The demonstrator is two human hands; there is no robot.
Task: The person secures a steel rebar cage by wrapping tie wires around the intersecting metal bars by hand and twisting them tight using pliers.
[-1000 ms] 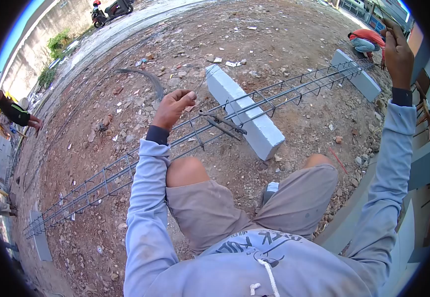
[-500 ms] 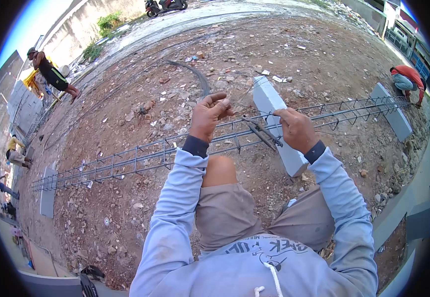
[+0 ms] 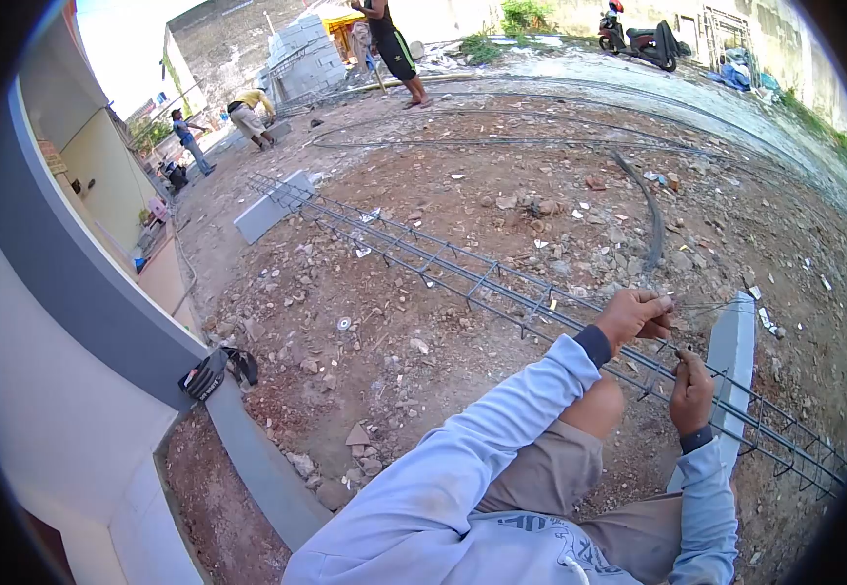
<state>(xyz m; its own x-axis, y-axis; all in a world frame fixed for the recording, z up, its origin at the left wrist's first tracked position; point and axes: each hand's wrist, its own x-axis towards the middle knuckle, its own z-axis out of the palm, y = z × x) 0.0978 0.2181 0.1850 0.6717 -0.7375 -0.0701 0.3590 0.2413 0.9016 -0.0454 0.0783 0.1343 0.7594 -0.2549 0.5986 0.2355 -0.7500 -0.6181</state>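
A long rebar cage (image 3: 485, 282) of thin bars and stirrups runs diagonally past my knees. Just above it my left hand (image 3: 636, 317) is closed in a pinch, and thin tie wire (image 3: 706, 308) stretches to the right from its fingertips. My right hand (image 3: 692, 393) is at the cage's near side with its fingers curled closed; what sits in the fingertips is too small to make out. Beneath the cage by my right hand lies a pale grey block (image 3: 732, 336). The pincers seen on the bars earlier cannot be made out.
Another grey block (image 3: 275, 206) props up the far end of the cage. A bundle of wire (image 3: 653, 214) lies on the rubble-strewn ground. Several people are in the background, one bending in a yellow top (image 3: 251, 115). A low grey wall (image 3: 262, 473) runs along the left.
My view has swung left, so the cage now slants down to the right and the building shows. My hands have come closer together over the cage.
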